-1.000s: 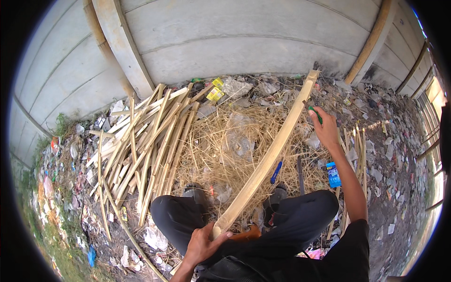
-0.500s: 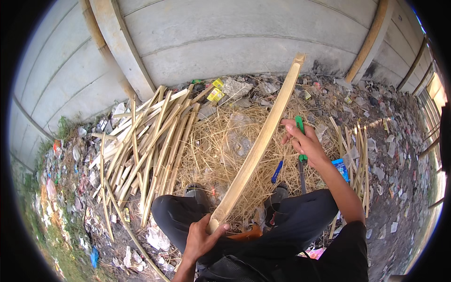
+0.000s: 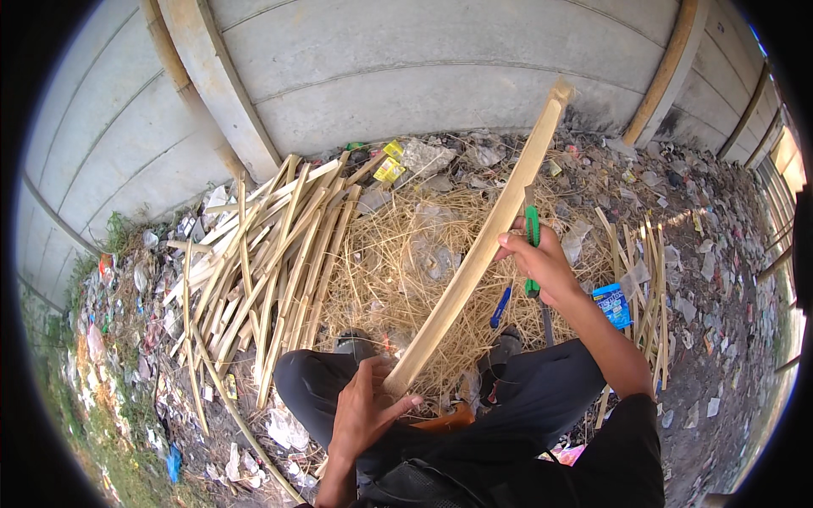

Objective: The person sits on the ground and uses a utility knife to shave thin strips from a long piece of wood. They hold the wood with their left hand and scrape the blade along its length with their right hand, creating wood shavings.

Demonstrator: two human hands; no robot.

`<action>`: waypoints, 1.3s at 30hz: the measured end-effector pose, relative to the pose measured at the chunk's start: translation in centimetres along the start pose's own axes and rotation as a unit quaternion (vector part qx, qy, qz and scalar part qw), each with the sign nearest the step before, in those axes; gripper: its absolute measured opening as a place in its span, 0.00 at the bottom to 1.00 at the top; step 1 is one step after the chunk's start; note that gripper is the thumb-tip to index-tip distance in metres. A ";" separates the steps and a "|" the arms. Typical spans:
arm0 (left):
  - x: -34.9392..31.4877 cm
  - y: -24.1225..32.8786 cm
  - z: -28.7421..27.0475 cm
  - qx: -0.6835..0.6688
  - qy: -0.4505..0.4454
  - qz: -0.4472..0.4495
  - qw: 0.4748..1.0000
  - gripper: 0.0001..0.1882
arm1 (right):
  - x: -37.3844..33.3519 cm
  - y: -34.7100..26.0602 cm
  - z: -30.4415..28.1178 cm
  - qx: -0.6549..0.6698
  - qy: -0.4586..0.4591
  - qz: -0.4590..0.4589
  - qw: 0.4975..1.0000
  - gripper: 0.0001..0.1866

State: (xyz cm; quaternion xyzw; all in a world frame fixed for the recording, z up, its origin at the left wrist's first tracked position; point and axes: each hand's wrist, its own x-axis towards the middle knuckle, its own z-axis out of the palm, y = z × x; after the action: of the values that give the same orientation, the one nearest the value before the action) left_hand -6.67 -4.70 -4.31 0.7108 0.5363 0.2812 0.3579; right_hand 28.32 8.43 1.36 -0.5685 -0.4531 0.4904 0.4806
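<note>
The left hand (image 3: 364, 411) cradled the near end of a bamboo strip (image 3: 477, 257) slanting above straw (image 3: 381, 254); the right hand (image 3: 549, 267) gripped a green knife (image 3: 533, 230) at the strip's edge — paring, I judged, the next stroke calling for steadiness.

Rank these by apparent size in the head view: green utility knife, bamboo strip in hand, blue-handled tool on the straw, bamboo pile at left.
Largest to smallest:
1. Bamboo pile
2. Bamboo strip
3. Green utility knife, partly covered by fingers
4. Blue-handled tool
</note>
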 end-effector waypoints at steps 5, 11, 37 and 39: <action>2.9 2.9 1.4 -0.052 -0.006 0.002 0.999 0.38 | -1.0 -0.7 1.1 0.004 -0.005 -0.031 0.999 0.20; 4.5 2.8 2.6 -0.121 -0.047 -0.047 0.990 0.22 | -1.4 -0.6 0.2 -0.080 -0.002 -0.145 0.986 0.23; 5.6 5.9 2.1 -0.081 0.096 -0.044 0.991 0.22 | -7.2 2.7 5.7 -0.400 -0.106 -0.399 0.819 0.17; 5.7 5.4 2.4 -0.100 0.099 -0.045 0.989 0.21 | -7.2 2.5 5.7 -0.401 -0.100 -0.397 0.819 0.16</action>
State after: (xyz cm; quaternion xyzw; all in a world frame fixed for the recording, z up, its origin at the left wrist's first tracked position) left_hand -0.20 -0.60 -1.23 0.6151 0.5701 0.3861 0.3842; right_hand 22.03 1.60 -0.60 -0.4293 -0.8418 0.0862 0.3157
